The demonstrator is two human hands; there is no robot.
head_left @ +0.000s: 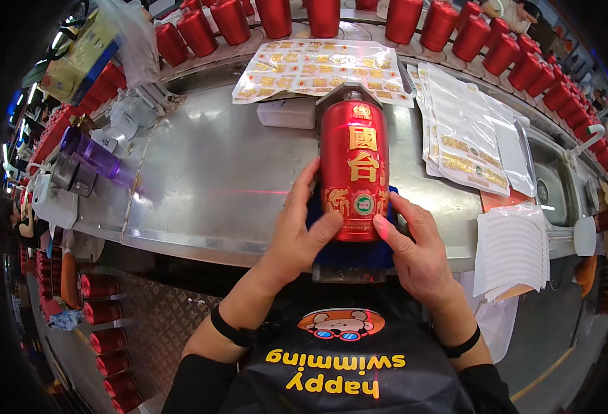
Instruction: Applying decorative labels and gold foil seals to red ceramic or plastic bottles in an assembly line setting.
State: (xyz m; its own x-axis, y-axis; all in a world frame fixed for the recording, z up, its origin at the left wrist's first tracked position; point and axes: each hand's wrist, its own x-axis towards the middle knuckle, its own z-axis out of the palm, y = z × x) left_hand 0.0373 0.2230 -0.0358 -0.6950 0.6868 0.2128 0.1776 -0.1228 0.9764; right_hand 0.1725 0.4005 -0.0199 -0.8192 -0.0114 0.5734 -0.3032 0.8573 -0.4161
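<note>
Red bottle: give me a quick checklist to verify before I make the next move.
1. Bottle turned to show its front: ok, the gold characters face the camera.
2. Hands in place: ok, left hand at its lower left side, right hand at its lower right.
3. Front clear of fingers: not ok, both thumbs overlap its lower edges.
4. Green seal on the front: ok, low down between the thumbs.
5. Seal stuck flat: cannot tell, too small.
6. Bottle firmly seated on the blue support: cannot tell, contact hidden.
</note>
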